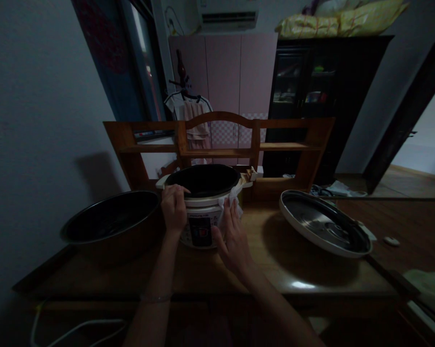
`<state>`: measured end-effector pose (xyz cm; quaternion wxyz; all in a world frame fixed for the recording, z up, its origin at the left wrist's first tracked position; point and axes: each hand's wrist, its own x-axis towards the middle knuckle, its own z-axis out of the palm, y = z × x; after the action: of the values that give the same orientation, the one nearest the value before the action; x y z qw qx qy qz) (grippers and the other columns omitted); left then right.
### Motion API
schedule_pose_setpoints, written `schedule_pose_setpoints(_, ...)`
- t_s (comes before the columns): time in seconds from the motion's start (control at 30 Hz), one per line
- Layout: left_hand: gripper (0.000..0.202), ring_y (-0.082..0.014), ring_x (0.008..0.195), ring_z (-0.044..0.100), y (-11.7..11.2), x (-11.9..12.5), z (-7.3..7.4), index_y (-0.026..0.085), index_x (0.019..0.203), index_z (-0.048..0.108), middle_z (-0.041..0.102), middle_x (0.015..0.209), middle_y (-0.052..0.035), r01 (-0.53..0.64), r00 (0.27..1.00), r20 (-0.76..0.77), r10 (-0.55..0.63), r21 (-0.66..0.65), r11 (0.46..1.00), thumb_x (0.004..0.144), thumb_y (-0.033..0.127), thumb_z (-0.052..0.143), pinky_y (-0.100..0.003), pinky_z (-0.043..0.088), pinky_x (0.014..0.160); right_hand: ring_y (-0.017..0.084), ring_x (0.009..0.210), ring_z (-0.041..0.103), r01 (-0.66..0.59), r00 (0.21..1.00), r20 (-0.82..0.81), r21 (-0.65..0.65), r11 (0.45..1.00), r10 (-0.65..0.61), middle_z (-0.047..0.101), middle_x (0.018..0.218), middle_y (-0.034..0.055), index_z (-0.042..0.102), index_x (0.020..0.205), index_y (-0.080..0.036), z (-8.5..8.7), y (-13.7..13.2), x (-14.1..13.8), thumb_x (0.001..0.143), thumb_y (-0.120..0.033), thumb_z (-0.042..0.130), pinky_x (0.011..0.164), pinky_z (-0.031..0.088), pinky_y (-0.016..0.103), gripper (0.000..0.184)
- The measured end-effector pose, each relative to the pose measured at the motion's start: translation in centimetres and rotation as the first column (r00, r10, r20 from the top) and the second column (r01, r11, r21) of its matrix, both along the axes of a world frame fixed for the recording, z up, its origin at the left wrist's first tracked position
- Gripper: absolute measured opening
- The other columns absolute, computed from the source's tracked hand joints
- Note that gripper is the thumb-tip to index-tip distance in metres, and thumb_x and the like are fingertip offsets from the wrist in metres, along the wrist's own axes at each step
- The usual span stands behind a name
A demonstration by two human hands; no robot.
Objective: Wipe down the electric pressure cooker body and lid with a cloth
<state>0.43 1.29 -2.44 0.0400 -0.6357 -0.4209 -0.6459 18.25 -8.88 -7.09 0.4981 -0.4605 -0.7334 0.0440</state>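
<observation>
A white electric pressure cooker (pixel 202 230) with a dark control panel stands upright on the wooden desk, its top uncovered and its inside dark. My left hand (pixel 174 207) is curled over the near left part of its rim. Pressed to the cooker's right front side is a white cloth (pixel 232 196), which looks thin and crumpled. My right hand (pixel 233 236) holds it there with fingers stretched upward along the wall. To the left sits a wide black inner pot (pixel 112 219). At the right lies the round cooker lid (pixel 325 224), its metal underside facing up.
Behind the cooker rises a wooden shelf frame (pixel 217 153) on the desk (pixel 253 270). A wall (pixel 32 144) borders the left side. A white cable (pixel 83 324) hangs below the front edge. A small pale oval object (pixel 391 241) lies on the surface farther right.
</observation>
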Motion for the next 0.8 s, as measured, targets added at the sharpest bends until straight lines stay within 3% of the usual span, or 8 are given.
schedule_pose_setpoints(0.3, 0.043, -0.0218, 0.097, 0.056, 0.1, 0.1, -0.1, 0.023, 0.076, 0.062, 0.062, 0.084, -0.0049, 0.003, 1.0, -0.001, -0.003, 0.03, 1.0, 0.103, 0.038, 0.031, -0.037, 0.04, 0.098, 0.025, 0.155, 0.002, -0.002, 0.992, -0.13, -0.083, 0.997, -0.009, -0.003, 0.168, -0.0041, -0.003, 0.161, -0.031, -2.1, 0.1, 0.1, 0.105, -0.048, 0.037, 0.126, 0.016, 0.05, 0.071)
schedule_pose_setpoints(0.57, 0.044, -0.022, 0.097, 0.056, 0.0, 0.1, 0.0, 0.023, 0.076, 0.061, 0.062, 0.084, -0.005, -0.001, 1.0, -0.005, 0.001, 0.032, 0.999, 0.103, 0.039, 0.03, -0.037, 0.04, 0.097, 0.022, 0.155, 0.003, -0.017, 0.972, -0.232, -0.168, 0.986, -0.023, 0.003, 0.168, -0.0016, 0.002, 0.162, -0.028, -4.4, 0.1, 0.3, 0.105, -0.051, 0.035, 0.127, 0.013, 0.05, 0.069)
schedule_pose_setpoints(0.8, 0.044, -0.022, 0.097, 0.056, 0.0, 0.1, 0.0, 0.023, 0.076, 0.061, 0.062, 0.084, -0.0049, -0.008, 1.0, 0.005, 0.008, 0.017, 1.0, 0.103, 0.039, 0.03, -0.037, 0.04, 0.098, 0.02, 0.155, 0.003, -0.066, 0.921, -0.384, -0.304, 0.95, -0.059, 0.002, 0.168, 0.0026, 0.005, 0.161, -0.021, -5.3, 0.0, 0.9, 0.104, -0.059, 0.032, 0.127, 0.009, 0.048, 0.074)
